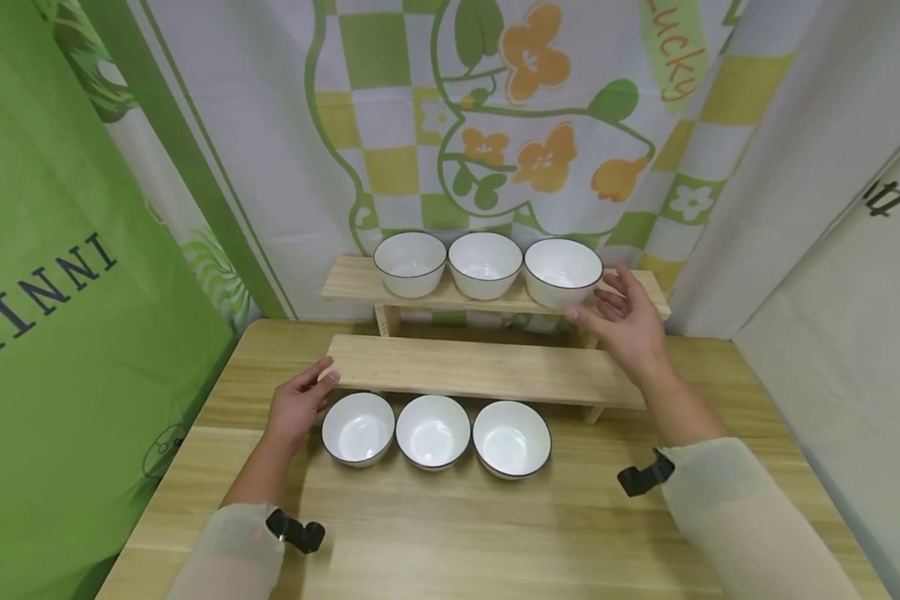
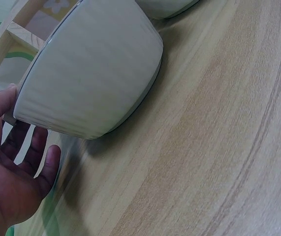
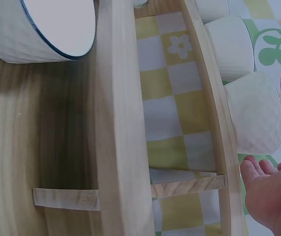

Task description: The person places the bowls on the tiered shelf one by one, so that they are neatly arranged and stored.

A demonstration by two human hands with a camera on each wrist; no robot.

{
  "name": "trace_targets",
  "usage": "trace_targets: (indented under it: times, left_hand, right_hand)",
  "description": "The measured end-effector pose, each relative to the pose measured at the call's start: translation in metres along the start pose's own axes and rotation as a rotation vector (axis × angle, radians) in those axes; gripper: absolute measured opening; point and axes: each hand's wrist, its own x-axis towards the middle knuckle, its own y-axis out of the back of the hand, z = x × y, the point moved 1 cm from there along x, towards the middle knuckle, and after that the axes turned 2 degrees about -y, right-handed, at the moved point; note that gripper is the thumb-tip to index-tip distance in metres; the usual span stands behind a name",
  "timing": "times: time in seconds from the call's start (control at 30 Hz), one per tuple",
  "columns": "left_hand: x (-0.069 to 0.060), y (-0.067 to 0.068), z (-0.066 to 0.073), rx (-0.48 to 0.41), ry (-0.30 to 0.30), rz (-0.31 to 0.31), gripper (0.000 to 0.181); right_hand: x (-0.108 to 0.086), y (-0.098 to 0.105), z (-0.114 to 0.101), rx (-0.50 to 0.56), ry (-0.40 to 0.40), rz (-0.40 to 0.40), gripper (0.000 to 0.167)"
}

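Note:
Three white bowls with dark rims stand in a row on the upper board of a wooden two-step shelf (image 1: 457, 364). My right hand (image 1: 630, 329) is at the right-hand bowl (image 1: 562, 271), its thumb near the front and its fingers beside the right wall. In the right wrist view the fingers are spread near that bowl (image 3: 256, 115), not closed round it. My left hand (image 1: 297, 406) holds the left end of the lower board between thumb and fingers. Below that board, three more bowls line the table, the left one (image 1: 358, 429) closest to my left hand.
The shelf stands on a wood-grain table (image 1: 450, 533). Behind it hangs a patterned curtain (image 1: 390, 100), close to the upper bowls. A green cloth (image 1: 60, 275) borders the left side and a white one (image 1: 847, 283) the right.

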Motion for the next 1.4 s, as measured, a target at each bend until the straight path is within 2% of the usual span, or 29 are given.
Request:
trace_targets:
  times: [0.5,1.0,1.27,1.4]
  left_hand:
    - [0.003,0.000,-0.002,-0.006,0.006,0.001,0.057]
    - [0.002,0.001,-0.001,-0.004,0.012,-0.008,0.053]
    - [0.002,0.000,-0.002,-0.013,0.003,0.009,0.054]
    - [0.002,0.001,-0.002,-0.011,-0.001,0.012,0.054]
  right_hand:
    - [-0.024,-0.002,0.007,0.025,-0.012,0.026,0.106]
    - [-0.044,-0.011,0.021,-0.017,-0.015,-0.021,0.103]
    - [-0.051,-0.017,0.029,-0.046,0.073,-0.017,0.096]
    - [-0.056,-0.021,0.032,-0.042,0.084,-0.030,0.097]
